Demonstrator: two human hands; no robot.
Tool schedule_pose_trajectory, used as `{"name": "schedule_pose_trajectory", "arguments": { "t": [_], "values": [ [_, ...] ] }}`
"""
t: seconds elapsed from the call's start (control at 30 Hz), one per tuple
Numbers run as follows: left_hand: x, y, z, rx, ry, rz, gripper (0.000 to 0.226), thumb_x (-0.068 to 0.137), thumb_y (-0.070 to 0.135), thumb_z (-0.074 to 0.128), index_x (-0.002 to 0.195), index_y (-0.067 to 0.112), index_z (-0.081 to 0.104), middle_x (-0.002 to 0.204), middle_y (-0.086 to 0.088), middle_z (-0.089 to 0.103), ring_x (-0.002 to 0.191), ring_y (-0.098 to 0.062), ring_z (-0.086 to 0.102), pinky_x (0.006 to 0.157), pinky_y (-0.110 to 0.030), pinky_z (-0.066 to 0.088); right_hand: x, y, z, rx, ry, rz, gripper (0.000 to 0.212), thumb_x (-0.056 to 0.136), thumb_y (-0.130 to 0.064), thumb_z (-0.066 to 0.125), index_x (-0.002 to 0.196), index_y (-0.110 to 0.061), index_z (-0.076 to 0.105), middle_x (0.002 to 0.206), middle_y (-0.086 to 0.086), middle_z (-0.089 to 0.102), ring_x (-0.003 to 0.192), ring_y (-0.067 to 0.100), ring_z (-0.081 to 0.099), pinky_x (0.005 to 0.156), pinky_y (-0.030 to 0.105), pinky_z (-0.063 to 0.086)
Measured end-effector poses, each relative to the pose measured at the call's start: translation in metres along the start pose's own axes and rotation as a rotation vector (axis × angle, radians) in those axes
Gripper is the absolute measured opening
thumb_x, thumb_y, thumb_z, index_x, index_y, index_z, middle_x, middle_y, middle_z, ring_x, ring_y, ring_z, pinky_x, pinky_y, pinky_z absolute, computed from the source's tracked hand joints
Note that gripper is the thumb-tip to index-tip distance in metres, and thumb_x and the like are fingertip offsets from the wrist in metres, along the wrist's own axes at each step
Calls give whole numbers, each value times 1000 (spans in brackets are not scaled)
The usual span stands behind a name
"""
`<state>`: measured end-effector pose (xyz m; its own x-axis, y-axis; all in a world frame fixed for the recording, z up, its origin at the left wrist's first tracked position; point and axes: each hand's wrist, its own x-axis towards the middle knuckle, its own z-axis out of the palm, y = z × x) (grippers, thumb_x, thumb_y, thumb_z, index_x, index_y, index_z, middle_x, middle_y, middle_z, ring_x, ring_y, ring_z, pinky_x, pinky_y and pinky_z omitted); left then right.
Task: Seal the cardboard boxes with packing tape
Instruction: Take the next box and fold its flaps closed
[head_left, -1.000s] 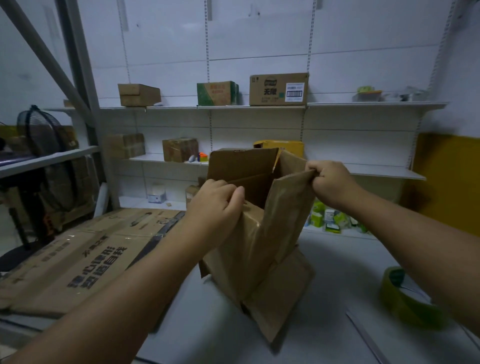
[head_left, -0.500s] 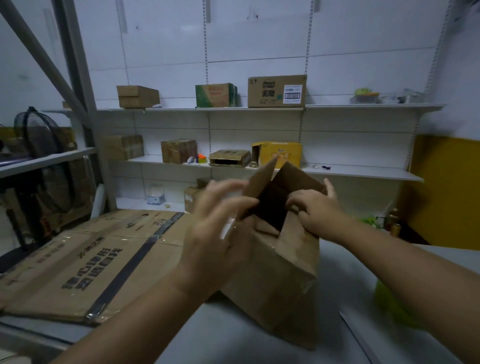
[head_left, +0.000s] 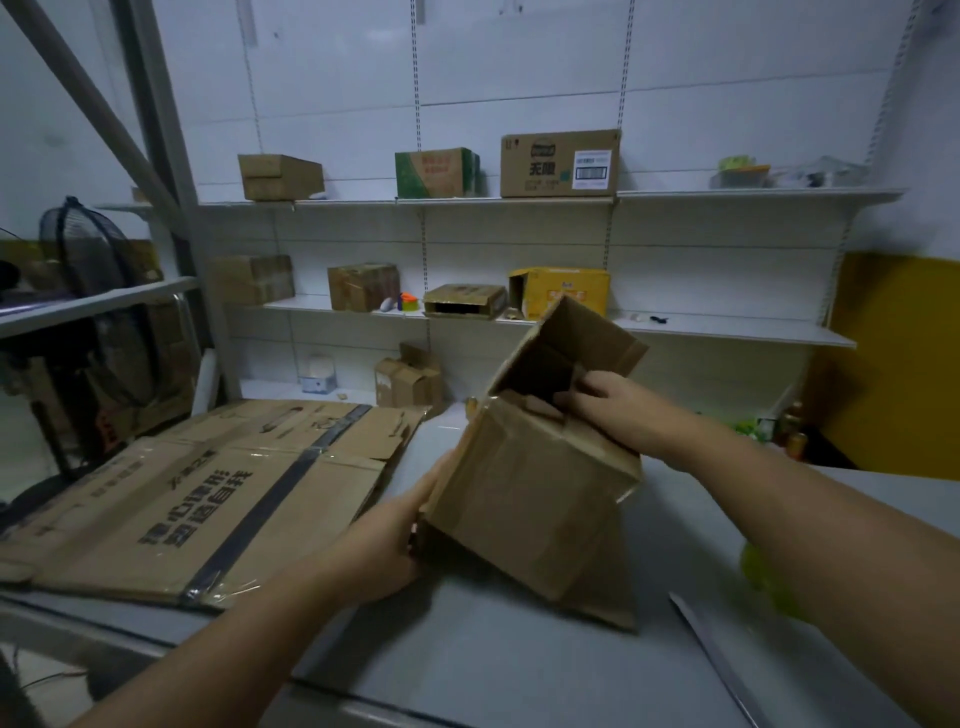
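Observation:
A brown cardboard box (head_left: 530, 493) stands tilted on the grey table (head_left: 493, 665), its open end facing up and away with flaps loose. My left hand (head_left: 384, 540) holds the box's lower left corner, fingers going behind the edge. My right hand (head_left: 608, 405) presses on a flap at the open top, fingers reaching into the opening. A green tape roll (head_left: 769, 577) lies blurred on the table at the right, partly hidden by my right forearm.
Flattened large cartons (head_left: 208, 499) with black print lie on the left of the table. White wall shelves (head_left: 727, 332) behind hold several small boxes. A fan (head_left: 98, 291) stands at the far left. A thin strip (head_left: 711, 660) lies near the table's right front.
The box has been lowered onto the table and tipped to the right. My left hand dropped from the top flaps to the lower left corner. My right hand moved into the open top.

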<state>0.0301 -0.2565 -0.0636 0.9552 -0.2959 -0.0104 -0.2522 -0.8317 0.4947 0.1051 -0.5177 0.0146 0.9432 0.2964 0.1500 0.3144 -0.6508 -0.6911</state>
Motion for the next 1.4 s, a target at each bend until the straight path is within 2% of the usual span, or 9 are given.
{"name": "schedule_pose_trajectory", "arguments": {
  "t": [0.13,0.23,0.4,0.6,0.83,1.0,1.1,1.23,1.4],
  "values": [
    [-1,12,14,356,-123,136,86,89,2,49,145,49,2,157,15,3,141,-13,12,116,-39,17,0,-11,-12,-129,-3,19,41,84,-43,66,118,-20,61,116,3,63,99,16,60,84,33,51],
    [-4,16,-8,394,-409,252,59,88,12,56,137,41,38,148,9,35,133,-10,35,113,-40,29,2,-13,0,-469,-113,31,62,86,-48,61,139,-19,46,146,5,41,128,24,43,107,39,38],
    [10,67,-45,-544,493,236,35,97,22,42,130,34,45,126,18,48,117,1,47,95,-19,42,5,-7,8,-556,-145,-34,64,96,-53,36,148,-17,28,158,5,16,146,21,11,118,42,16],
    [43,107,-29,-341,267,400,42,101,33,24,142,29,34,148,21,24,129,16,4,112,-20,7,2,2,6,-19,285,24,27,99,-23,38,118,-20,58,121,3,60,110,20,54,95,36,44],
    [33,98,-58,-243,446,392,27,81,26,39,75,26,66,110,9,61,117,-1,46,103,-34,38,-3,-7,8,-450,165,19,67,71,-58,67,128,-26,51,124,-3,47,114,18,46,88,34,46],
    [37,99,-102,-258,206,141,32,82,-1,53,106,17,63,116,1,54,105,-18,55,86,-31,49,-7,-3,-12,302,180,42,37,90,-27,54,127,-20,50,118,3,53,97,14,51,75,29,44],
    [60,93,-118,243,56,-85,42,84,16,63,124,16,55,112,-3,59,102,-18,57,88,-30,49,-21,10,-27,779,174,177,35,94,-27,45,128,-18,48,112,13,47,93,27,49,73,35,43],
    [98,90,-114,349,124,-163,98,76,37,74,149,14,13,140,-16,43,120,-29,50,95,-36,45,-32,23,-31,905,178,289,37,92,-35,49,124,-17,47,109,17,48,94,33,50,78,40,43],
    [111,81,-97,384,13,3,48,85,53,55,130,37,49,143,2,39,133,-25,35,110,-48,30,-39,23,-31,894,222,278,29,94,-33,46,116,-15,52,99,13,50,84,27,50,71,37,41]
  ]
}}
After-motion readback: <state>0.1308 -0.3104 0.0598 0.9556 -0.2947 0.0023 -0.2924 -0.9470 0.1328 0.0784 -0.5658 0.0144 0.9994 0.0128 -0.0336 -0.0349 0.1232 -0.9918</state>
